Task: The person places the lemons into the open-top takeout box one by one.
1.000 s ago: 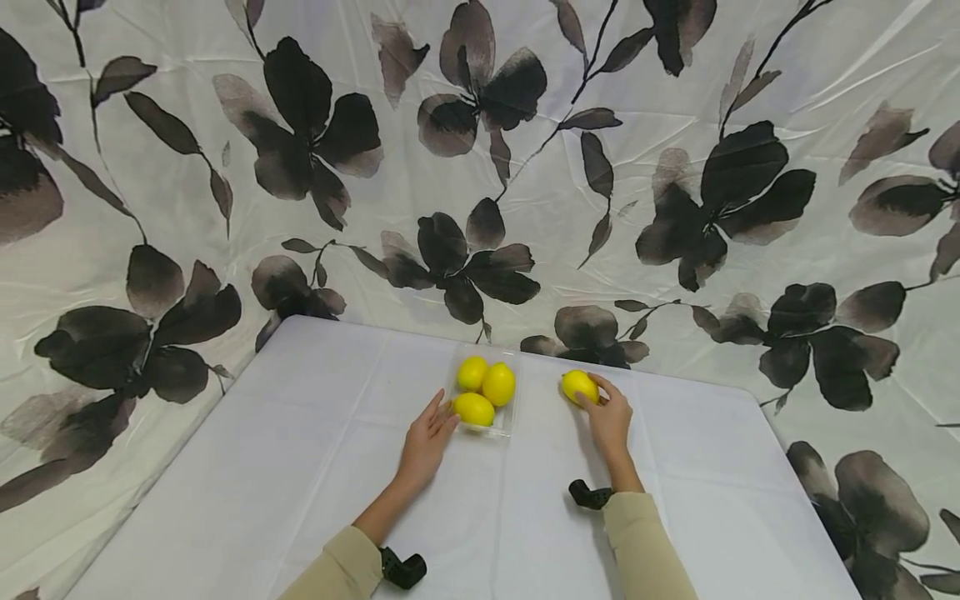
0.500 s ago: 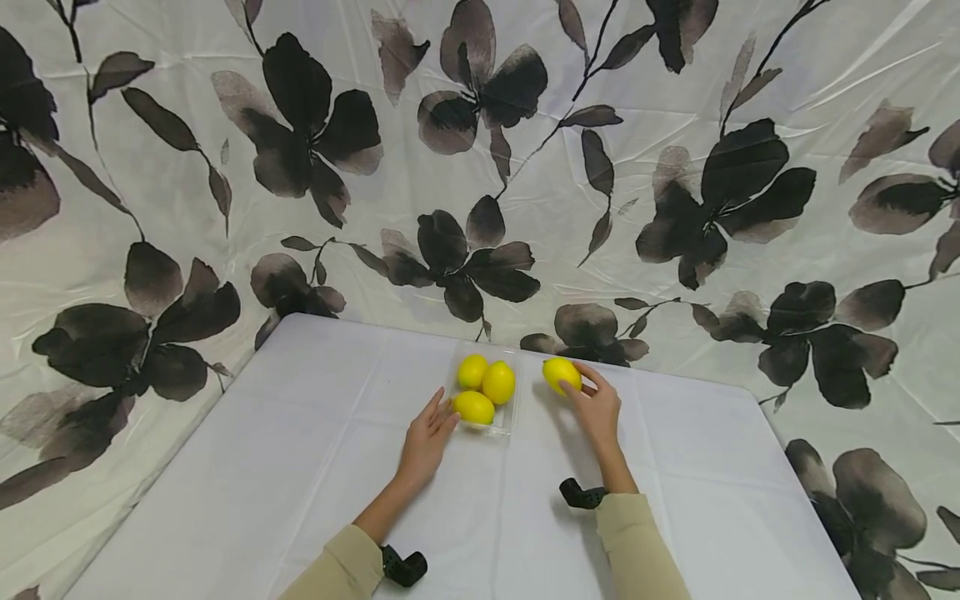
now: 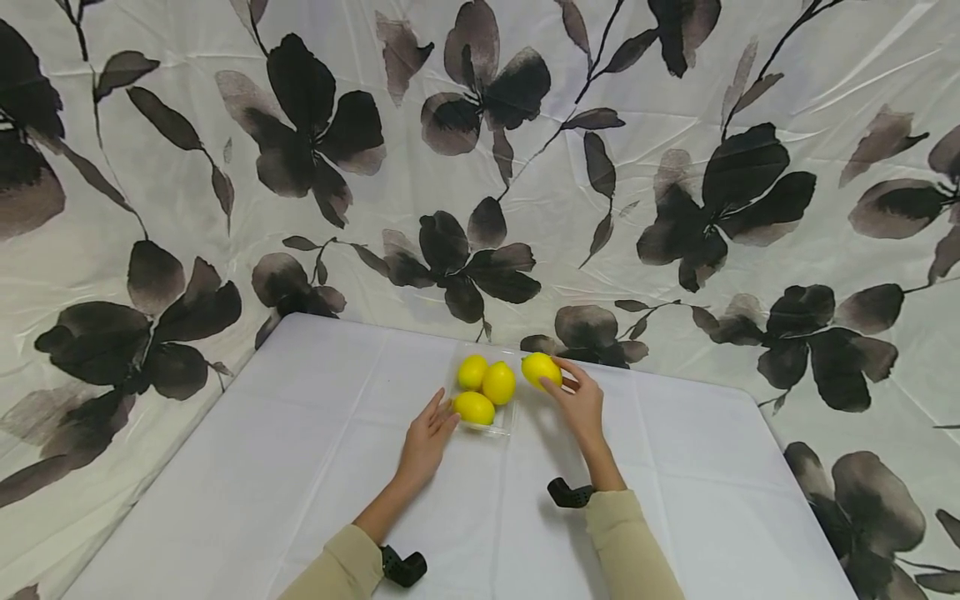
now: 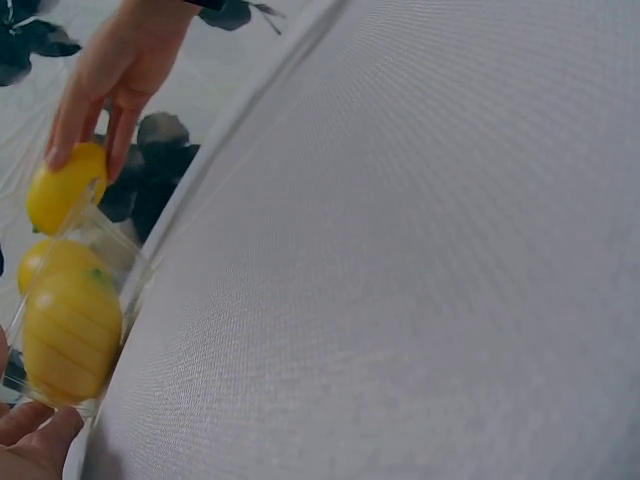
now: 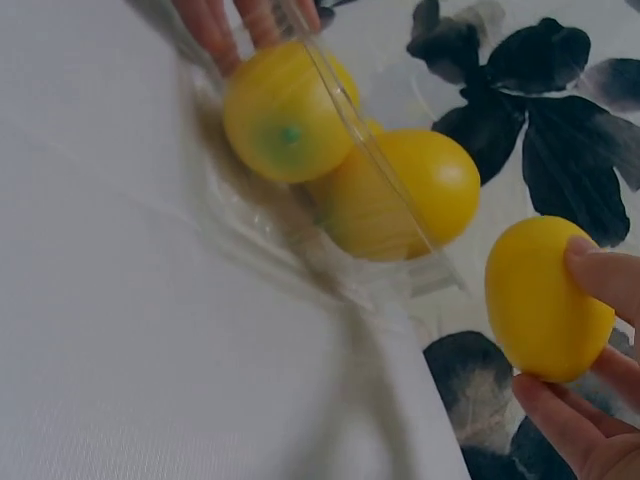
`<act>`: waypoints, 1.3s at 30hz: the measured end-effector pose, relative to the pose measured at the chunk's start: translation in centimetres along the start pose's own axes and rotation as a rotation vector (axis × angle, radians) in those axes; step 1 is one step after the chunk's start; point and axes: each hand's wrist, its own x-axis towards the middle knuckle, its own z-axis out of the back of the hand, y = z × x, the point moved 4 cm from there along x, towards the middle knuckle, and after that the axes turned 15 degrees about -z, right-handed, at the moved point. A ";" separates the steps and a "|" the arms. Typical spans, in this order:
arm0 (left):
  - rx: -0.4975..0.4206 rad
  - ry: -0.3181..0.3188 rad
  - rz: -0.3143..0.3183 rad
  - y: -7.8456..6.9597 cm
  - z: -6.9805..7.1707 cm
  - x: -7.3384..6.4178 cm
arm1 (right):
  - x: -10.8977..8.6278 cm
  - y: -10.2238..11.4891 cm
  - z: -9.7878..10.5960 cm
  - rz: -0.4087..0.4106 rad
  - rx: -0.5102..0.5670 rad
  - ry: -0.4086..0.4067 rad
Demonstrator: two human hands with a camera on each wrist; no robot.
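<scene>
A clear plastic box holds three yellow lemons on the white-covered table. My left hand rests at the box's near left side, its fingers extended and touching the wall. My right hand pinches another lemon between thumb and fingers, raised just beyond the box's right edge. Seen from the right wrist, this held lemon is apart from the box, with the thumb on one side and fingertips underneath. In the left wrist view, the held lemon overlaps the box's far wall.
The white tablecloth spreads around the box, whose far side lies close to the table's back edge. Behind it hangs a pale cloth printed with dark flowers. Black wrist devices are worn under both forearms.
My right hand has lifted the lemon and carried it leftward, from right of the box to close beside its right edge. The left hand and the box have stayed in place.
</scene>
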 end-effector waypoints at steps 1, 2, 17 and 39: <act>0.005 0.003 0.005 0.0 0.0 0.0 | -0.1 0.1 -0.2 0.007 0.008 0.011; 0.007 0.004 0.009 0.0 0.0 0.0 | -0.1 0.3 -0.4 0.015 0.013 0.021; -0.013 0.004 -0.003 -0.3 -0.1 0.0 | -1.3 2.7 -3.9 0.162 -0.035 0.105; 0.021 0.022 0.007 -2.3 0.0 -0.3 | -4.0 4.3 -9.3 0.444 -0.389 0.143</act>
